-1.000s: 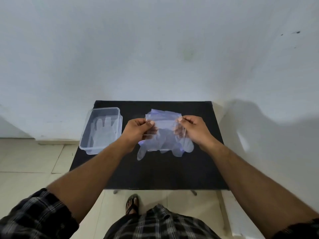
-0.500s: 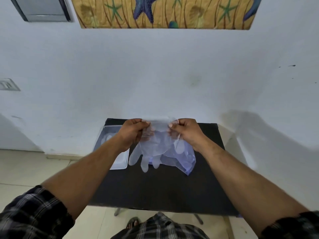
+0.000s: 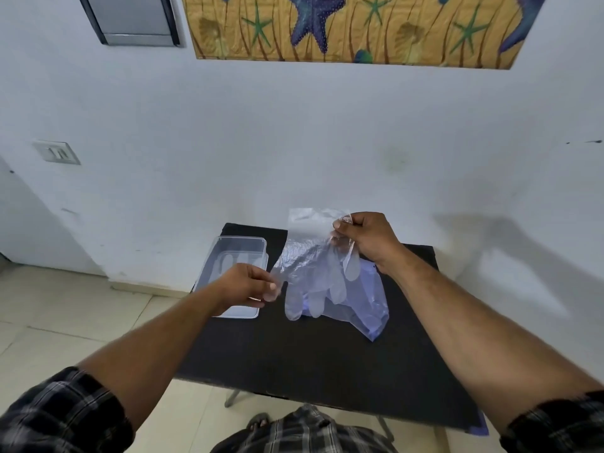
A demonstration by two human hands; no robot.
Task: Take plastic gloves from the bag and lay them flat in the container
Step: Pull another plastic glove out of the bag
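Note:
A clear plastic glove hangs in the air over the black table, fingers pointing down. My right hand pinches its cuff at the top. My left hand pinches its lower left edge, lower down and in front of the container. The bluish plastic bag droops behind and below the glove, its lower end on the table; I cannot tell whether my right hand also grips it. The clear rectangular container stands at the table's left edge with at least one glove lying flat inside.
The table stands against a white wall. A starfish picture and a grey metal box hang high on that wall, with a switch plate at the left. Tiled floor lies left of the table.
Both hands held the glove's cuff side by side. My left hand has since dropped down and left to the glove's lower edge, my right hand rose, and the head camera tilted up.

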